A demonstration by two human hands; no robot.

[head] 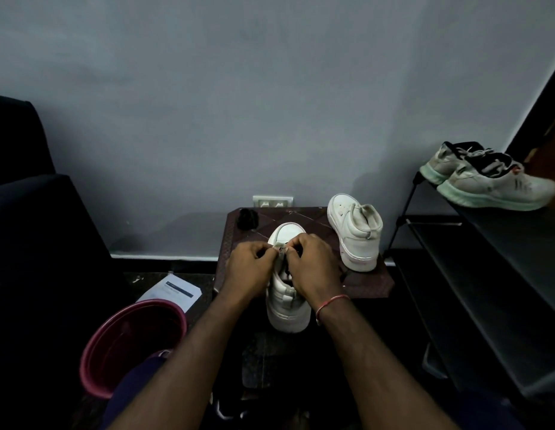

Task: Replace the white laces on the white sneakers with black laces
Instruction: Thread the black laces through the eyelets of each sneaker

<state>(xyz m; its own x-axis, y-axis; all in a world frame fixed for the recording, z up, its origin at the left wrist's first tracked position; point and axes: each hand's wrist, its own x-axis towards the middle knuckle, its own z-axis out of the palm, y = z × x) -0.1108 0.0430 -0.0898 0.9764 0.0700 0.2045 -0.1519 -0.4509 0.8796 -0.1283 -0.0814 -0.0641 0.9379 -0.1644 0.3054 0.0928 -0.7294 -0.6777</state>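
Observation:
A white sneaker [287, 308] stands on a small dark brown stool [367, 282], toe pointing away from me. Both hands meet over its lacing area. My left hand [250, 268] and my right hand [313, 265] pinch at the tongue and eyelets, where a bit of black lace [289, 271] shows between the fingers. A second white sneaker [355, 231] lies tipped on the stool at the right, with no lace visible in it. A bundle of black lace [247, 219] lies at the stool's far left corner.
A pink bucket [132, 342] stands on the floor at the lower left, with a sheet of paper [172, 290] behind it. A black shoe rack [487, 274] at the right carries a worn white pair [490, 178]. A dark chair fills the left. A wall socket [272, 201] sits behind the stool.

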